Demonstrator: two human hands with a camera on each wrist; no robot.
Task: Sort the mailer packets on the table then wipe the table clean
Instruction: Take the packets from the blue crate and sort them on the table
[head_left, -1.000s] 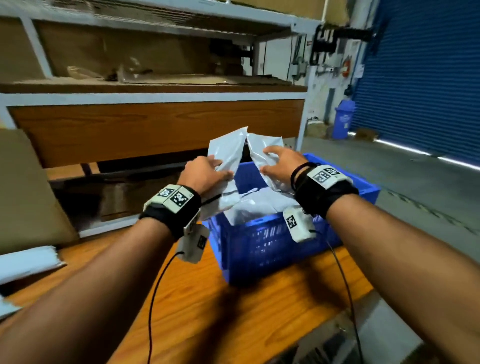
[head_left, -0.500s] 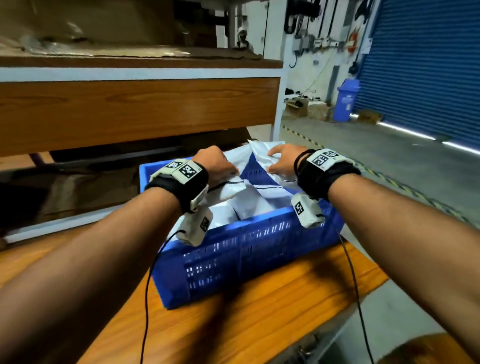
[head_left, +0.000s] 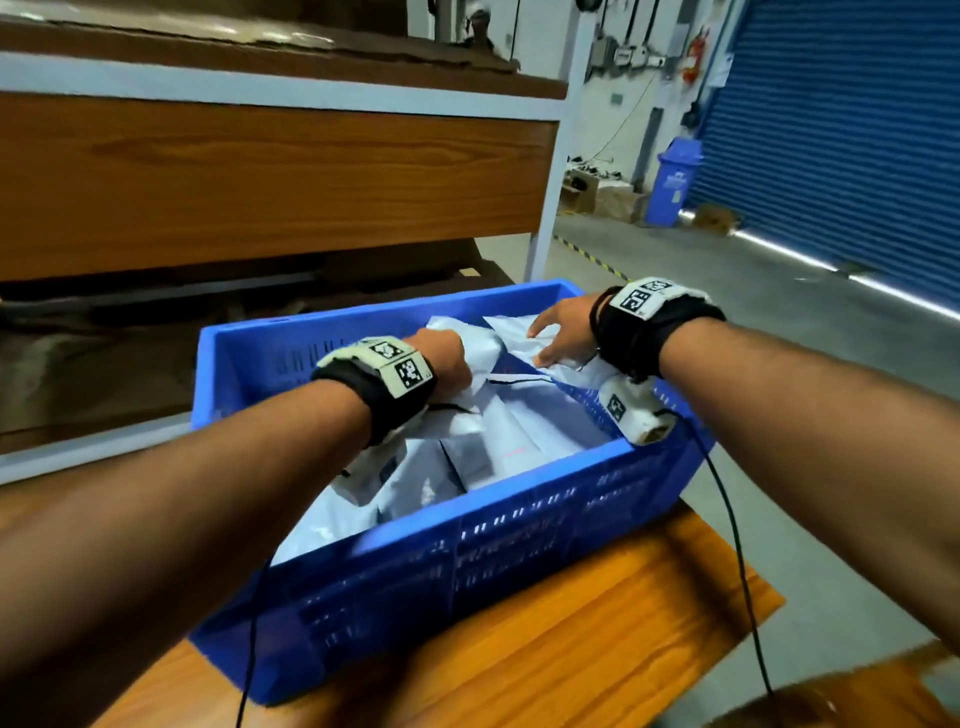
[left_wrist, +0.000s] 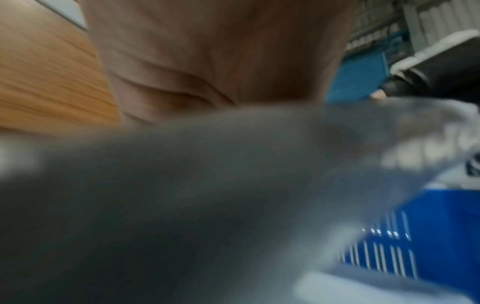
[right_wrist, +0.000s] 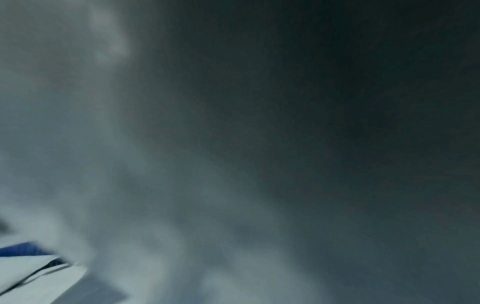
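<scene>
**Mailer packets held down inside blue crate, both hands engaged**

Mailer packets (head_left: 483, 441), pale grey-white and creased, lie piled inside the blue crate (head_left: 519, 540), which stands on the wooden table (head_left: 597, 644). Both forearms reach forward over the crate's near wall. The left hand (head_left: 441, 358) is turned knuckles-up, fingers curled down into a packet beneath it, gripping that packet. To its right, the right hand (head_left: 558, 332) lies on another packet at the far right corner, fingers extended and spread, pressing flat rather than clasping. Each wrist carries a black band with a printed marker tag.

The left fingertips are hidden under the hand. The left wrist view is heavily blurred: a grey packet surface (left_wrist: 207, 195) fills it below the palm (left_wrist: 207, 51). The right wrist view is almost wholly dark grey film, with a white packet edge (right_wrist: 31, 275) in the lower left corner.

Packets overlap at angles; some show black seam lines.
</scene>
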